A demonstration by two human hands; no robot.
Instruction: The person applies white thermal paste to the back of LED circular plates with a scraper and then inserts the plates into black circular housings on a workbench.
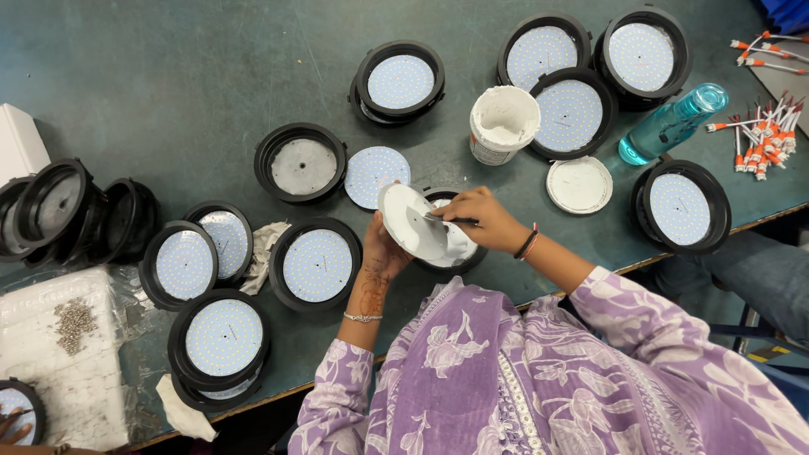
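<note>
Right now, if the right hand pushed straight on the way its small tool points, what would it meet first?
The right hand points its tool leftward at the white disc tilted up in the left hand. The tip looks already on or nearly on that disc, so the disc comes first; depth is unclear.

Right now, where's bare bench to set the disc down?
Biggest free patch: top-left of the green bench, between the white box and the upper housing. A smaller strip lies between the paste tub and the loose LED disc. Crowded: the lower-left lamp cluster and the top right by the bottle.
</note>
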